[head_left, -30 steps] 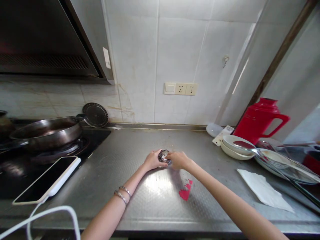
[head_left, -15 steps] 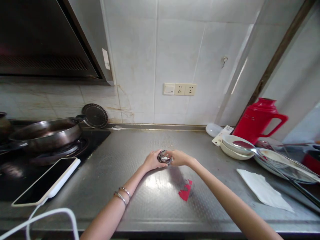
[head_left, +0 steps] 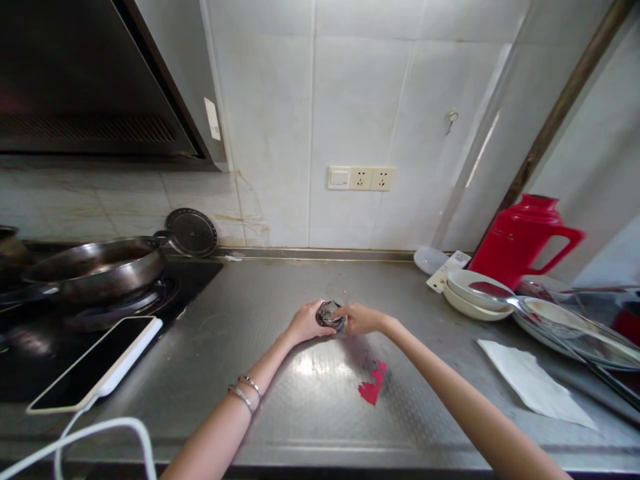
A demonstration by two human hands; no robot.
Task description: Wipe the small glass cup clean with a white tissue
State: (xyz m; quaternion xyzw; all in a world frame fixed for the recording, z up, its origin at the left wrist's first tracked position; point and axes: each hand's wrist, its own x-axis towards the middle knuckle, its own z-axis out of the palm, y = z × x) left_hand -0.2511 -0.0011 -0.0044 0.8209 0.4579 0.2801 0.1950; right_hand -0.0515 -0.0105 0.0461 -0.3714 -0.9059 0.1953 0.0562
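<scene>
A small round container (head_left: 327, 312), dark at the rim with crumpled-looking grey and black matter in its opening, stands on the steel counter (head_left: 260, 293). My left hand (head_left: 304, 323) is wrapped around its left side, thumb along the near edge. At the right side my right hand (head_left: 364, 319) grips with curled fingers, the index finger reaching over the opening. Its other fingertips are partly hidden. Nearer to me, below the right hand, lie torn red scraps (head_left: 371, 392).
Left are a phone (head_left: 93, 365) with a white cable, a steel pan (head_left: 100, 270) on the black stove and a dark round disc (head_left: 191, 232) against the wall. At right stand a red thermos (head_left: 520, 240), stacked bowls (head_left: 475, 307), a plate with utensils and a white napkin (head_left: 535, 383).
My right hand has drawn slightly right, so more of the container's opening shows. The red scraps look a little more spread. My left hand stays in place.
</scene>
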